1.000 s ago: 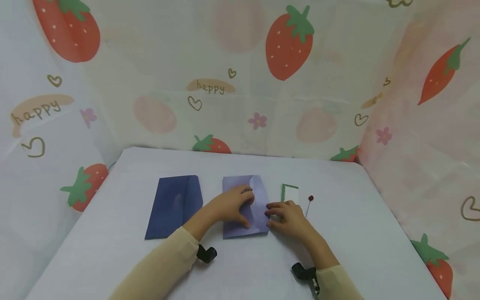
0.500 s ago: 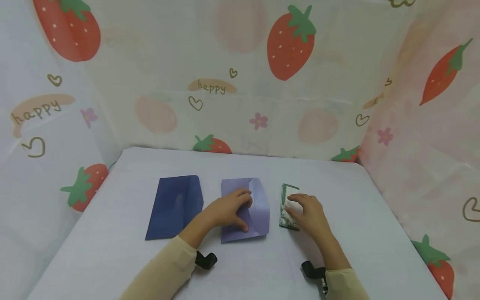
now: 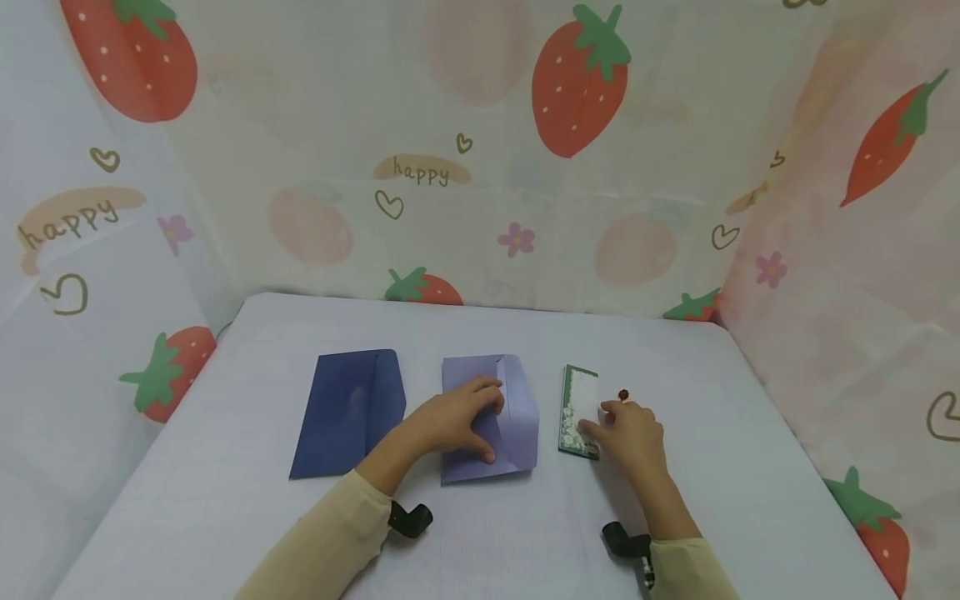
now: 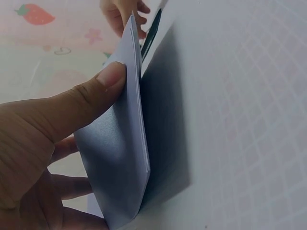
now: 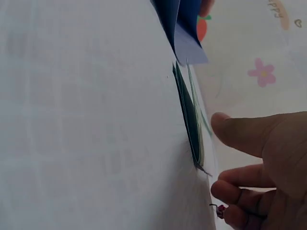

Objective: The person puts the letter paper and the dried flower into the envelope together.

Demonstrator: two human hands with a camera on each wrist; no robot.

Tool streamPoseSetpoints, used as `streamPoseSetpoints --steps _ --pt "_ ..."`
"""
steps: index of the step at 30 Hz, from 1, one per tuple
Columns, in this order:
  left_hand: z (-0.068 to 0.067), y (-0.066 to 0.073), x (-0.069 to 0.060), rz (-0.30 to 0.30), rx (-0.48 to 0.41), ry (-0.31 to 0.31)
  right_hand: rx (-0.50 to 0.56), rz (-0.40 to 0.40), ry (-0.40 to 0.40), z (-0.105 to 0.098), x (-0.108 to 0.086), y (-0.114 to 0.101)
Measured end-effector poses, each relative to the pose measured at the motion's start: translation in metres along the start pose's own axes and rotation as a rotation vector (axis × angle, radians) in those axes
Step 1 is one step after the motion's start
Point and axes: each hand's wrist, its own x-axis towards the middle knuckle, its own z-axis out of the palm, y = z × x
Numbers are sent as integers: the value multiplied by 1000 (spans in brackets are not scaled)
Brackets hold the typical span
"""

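Observation:
In the head view, my left hand [image 3: 453, 422] rests on the lavender envelope [image 3: 521, 429], fingers bent and thumb spread out. The left wrist view has the thumb [image 4: 112, 76] against the envelope's face, with a shadow under its raised edge. My right hand [image 3: 633, 437] is over the right edge of a folded green-and-white card [image 3: 577, 408] with a floral border. Its thumb [image 5: 223, 122] and fingers stand apart in the right wrist view. By those fingers is a thin stem with a small dark red head [image 3: 623, 395]; most of the stem is hidden.
A dark blue envelope [image 3: 337, 417] lies flat on the white table [image 3: 480, 542], left of the lavender one. Strawberry-printed cloth [image 3: 330, 125] encloses the back and sides. A black wrist camera [image 3: 411, 520] sits at each cuff.
My right hand has left the lavender envelope's right edge and moved right, past the card to the red-headed stem. The envelope has shifted slightly nearer; my left hand stays on it.

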Motion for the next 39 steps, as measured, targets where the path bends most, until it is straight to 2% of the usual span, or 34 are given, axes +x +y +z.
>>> streamPoseSetpoints --steps 5,9,17,21,25,31,36,39 --pt "1 -1 1 2 -3 0 -66 29 -37 2 0 -1" --pt "3 -1 3 -1 -7 -3 -75 39 -40 2 -4 -1" --pt "3 0 2 -8 -4 -23 49 142 -52 0 -8 -7" --pt "0 -1 4 -8 12 -9 118 169 -17 -1 -6 -12" --pt "1 -3 4 -4 -9 -31 136 195 -23 -1 -7 -13" --pt "-1 -4 1 -9 -4 -15 129 142 12 -2 -8 -15" --pt "1 -4 -1 -18 -23 -29 154 135 -66 -3 -10 -15" --pt "3 -4 1 -9 -5 -27 169 133 -94 -4 -9 -12"
